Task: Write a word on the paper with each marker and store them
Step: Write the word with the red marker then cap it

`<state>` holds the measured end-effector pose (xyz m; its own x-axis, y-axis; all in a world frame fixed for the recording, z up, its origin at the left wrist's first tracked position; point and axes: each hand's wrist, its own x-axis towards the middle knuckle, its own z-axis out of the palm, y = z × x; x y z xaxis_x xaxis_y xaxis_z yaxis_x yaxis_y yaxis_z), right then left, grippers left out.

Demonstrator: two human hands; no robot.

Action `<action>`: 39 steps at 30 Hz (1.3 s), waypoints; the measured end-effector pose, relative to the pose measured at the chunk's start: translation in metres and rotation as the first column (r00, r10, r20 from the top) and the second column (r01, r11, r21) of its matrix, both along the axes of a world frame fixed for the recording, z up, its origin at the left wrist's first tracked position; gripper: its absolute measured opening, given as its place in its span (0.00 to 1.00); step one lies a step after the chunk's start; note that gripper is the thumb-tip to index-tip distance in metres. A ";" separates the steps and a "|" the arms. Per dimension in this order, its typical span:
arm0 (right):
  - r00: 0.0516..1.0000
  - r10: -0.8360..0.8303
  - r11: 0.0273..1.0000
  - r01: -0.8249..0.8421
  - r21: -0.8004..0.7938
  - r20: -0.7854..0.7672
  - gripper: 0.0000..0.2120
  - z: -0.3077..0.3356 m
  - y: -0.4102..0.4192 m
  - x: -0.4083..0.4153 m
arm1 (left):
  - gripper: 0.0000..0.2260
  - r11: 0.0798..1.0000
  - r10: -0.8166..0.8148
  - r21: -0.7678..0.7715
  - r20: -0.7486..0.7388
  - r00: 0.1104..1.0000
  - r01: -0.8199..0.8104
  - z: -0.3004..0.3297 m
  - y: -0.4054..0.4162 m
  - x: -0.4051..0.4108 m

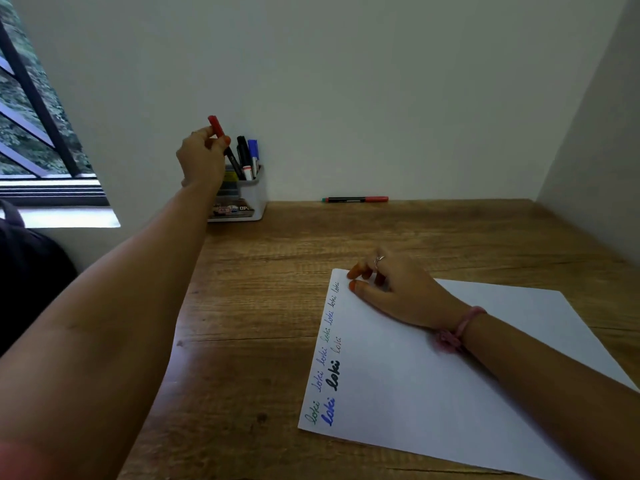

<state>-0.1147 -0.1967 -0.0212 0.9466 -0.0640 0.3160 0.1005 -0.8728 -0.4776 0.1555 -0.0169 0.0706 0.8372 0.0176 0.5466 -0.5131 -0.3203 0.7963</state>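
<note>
My left hand (201,161) is raised at the back left and grips a red-capped marker (216,127) that points down toward a white holder (251,199). The holder has a black marker (243,150) and a blue-capped marker (253,152) standing in it. A white paper (450,382) lies on the wooden desk (259,289), with the word "loki" written several times along its left edge in green, blue, black and thin ink. My right hand (398,289) rests flat on the paper's top left corner with fingers apart.
A thin pen (355,199) with a red cap lies against the back wall. White walls close the desk at the back and on the right. A window with dark bars (34,109) is on the left, with a dark bag (27,271) below it.
</note>
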 end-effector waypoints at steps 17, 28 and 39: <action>1.000 -0.018 1.000 0.018 -0.014 -0.020 0.09 0.001 0.001 0.000 | 0.09 0.935 -0.215 0.333 0.252 0.944 0.124 -0.047 -0.038 -0.029; 0.999 -0.008 1.000 0.009 0.012 -0.054 0.11 0.004 0.002 -0.001 | 0.18 0.663 -0.401 0.672 -0.054 0.915 0.330 -0.085 -0.120 -0.027; 1.000 -0.010 1.000 0.011 0.026 -0.025 0.11 -0.001 0.000 0.001 | 0.21 0.446 -0.330 0.877 -0.025 0.943 0.179 -0.087 -0.149 -0.004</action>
